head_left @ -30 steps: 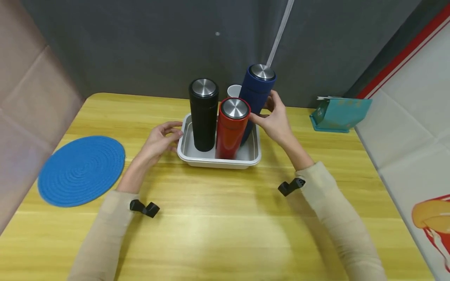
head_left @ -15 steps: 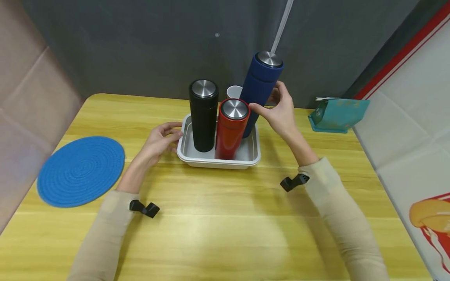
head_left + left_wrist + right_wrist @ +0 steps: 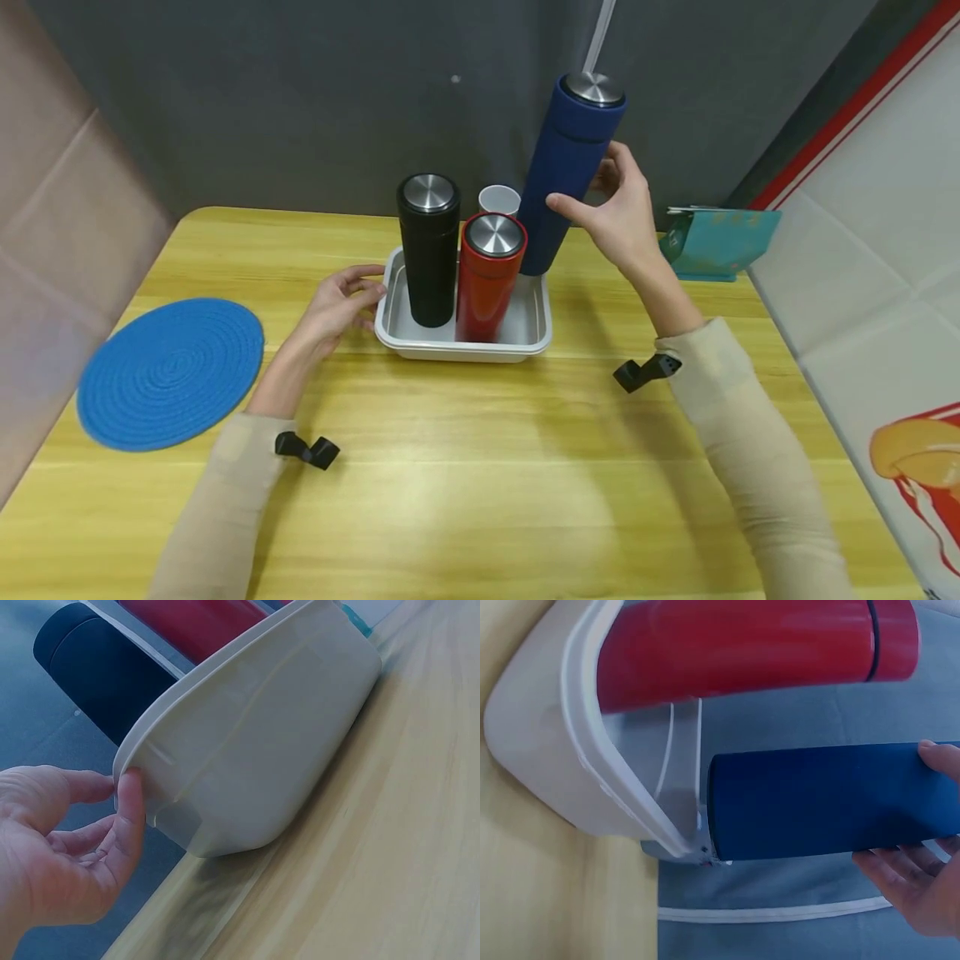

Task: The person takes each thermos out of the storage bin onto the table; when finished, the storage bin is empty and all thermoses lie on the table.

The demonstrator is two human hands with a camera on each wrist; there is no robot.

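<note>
My right hand [image 3: 618, 212] grips a tall blue flask [image 3: 564, 179] with a steel lid and holds it tilted, its base just above the back right of a white tray [image 3: 465, 348]. In the right wrist view the blue flask [image 3: 817, 799] hangs clear of the tray rim [image 3: 592, 772]. A black flask [image 3: 428, 246] and a red flask [image 3: 487, 275] stand upright in the tray. My left hand [image 3: 341, 300] rests at the tray's left end, fingertips [image 3: 127, 802] touching the rim [image 3: 225, 682].
A round blue woven mat [image 3: 171, 372] lies at the left on the yellow wooden table [image 3: 480, 467]. A white cup [image 3: 498, 200] stands behind the tray. A teal box [image 3: 720, 242] sits at the back right. A grey wall backs the table.
My right hand has lifted the blue flask up and to the right, out of the tray. The left hand has stayed at the tray's left end.
</note>
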